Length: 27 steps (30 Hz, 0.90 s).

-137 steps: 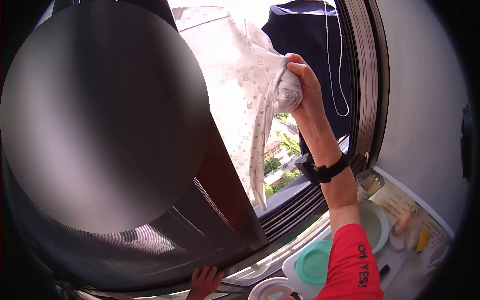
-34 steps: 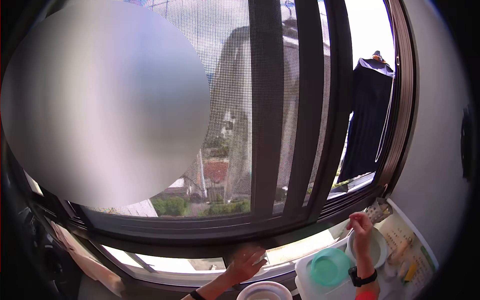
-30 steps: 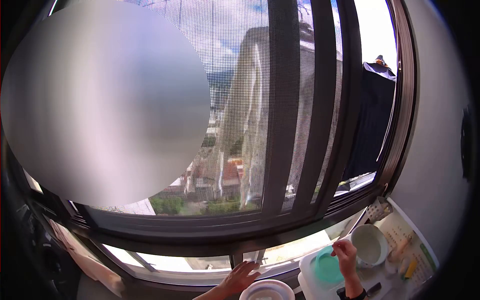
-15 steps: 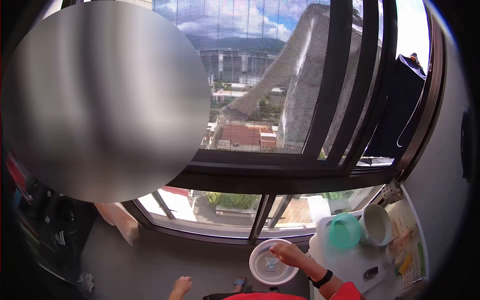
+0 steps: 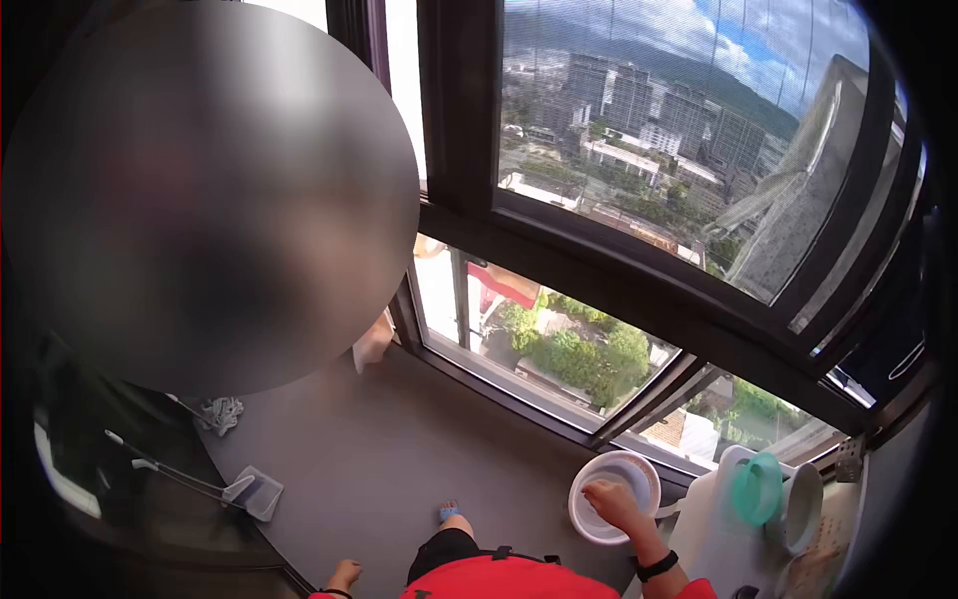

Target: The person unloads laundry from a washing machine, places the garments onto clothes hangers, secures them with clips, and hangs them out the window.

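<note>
My right hand [image 5: 611,502], with a black band on its wrist, is over the round white basin [image 5: 576,511]. Its fingers are curled together, and I cannot make out anything between them. The basin's inside looks pale, partly covered by the hand. Low in the view, my left hand [image 5: 345,575] hangs beside my red top [image 5: 489,579], its fingers curled in with nothing visible in them. It is apart from any object.
A white surface [image 5: 704,534] at right bears a green tub [image 5: 755,489] and a pale pot [image 5: 798,511]. Windows [image 5: 599,329] run along the far side. A dustpan-like object [image 5: 259,492] and a bundled cloth [image 5: 222,414] lie at left. A blurred disc hides the upper left.
The view has swung left, so the basin and windows sit farther right in it. A blue-and-white item seen in the basin earlier no longer shows. My right hand stays over the basin.
</note>
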Available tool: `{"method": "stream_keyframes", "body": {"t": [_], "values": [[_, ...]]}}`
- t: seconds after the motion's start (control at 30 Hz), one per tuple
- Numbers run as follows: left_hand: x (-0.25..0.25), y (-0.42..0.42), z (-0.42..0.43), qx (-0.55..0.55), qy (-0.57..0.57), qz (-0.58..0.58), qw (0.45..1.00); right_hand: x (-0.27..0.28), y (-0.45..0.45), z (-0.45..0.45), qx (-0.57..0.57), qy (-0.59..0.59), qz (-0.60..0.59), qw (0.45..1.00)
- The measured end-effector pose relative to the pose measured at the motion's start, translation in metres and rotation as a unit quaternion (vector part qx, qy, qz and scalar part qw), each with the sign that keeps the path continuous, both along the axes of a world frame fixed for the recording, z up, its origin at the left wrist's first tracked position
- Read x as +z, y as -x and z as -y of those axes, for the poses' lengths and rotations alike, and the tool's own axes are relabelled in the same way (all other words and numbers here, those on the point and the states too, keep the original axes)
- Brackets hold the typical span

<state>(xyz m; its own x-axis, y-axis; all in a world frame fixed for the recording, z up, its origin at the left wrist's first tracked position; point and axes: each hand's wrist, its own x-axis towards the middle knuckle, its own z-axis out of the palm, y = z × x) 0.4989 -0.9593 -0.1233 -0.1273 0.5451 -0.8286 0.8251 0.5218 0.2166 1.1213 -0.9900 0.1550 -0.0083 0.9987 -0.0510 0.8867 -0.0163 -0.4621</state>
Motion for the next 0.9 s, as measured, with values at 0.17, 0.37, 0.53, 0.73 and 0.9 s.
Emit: {"method": "stream_keyframes", "body": {"t": [0.17,0.37,0.53,0.73,0.9], "values": [[0.000,0.010,-0.021,0.125,-0.106,0.141,0.976,0.007,0.049,-0.082,0.042,-0.021,-0.009,0.999],[-0.020,0.089,-0.041,0.220,-0.140,0.096,0.961,-0.031,0.174,-0.236,0.162,0.027,-0.055,0.985],[-0.004,0.147,-0.037,0.359,-0.166,0.034,0.918,-0.187,0.224,-0.354,0.177,0.223,-0.072,0.956],[0.024,0.163,-0.008,0.469,-0.098,0.024,0.877,-0.267,0.202,-0.366,0.133,0.337,0.099,0.927],[0.036,0.169,-0.106,0.370,-0.070,0.053,0.925,-0.218,0.225,-0.410,0.003,0.355,-0.068,0.932]]}}
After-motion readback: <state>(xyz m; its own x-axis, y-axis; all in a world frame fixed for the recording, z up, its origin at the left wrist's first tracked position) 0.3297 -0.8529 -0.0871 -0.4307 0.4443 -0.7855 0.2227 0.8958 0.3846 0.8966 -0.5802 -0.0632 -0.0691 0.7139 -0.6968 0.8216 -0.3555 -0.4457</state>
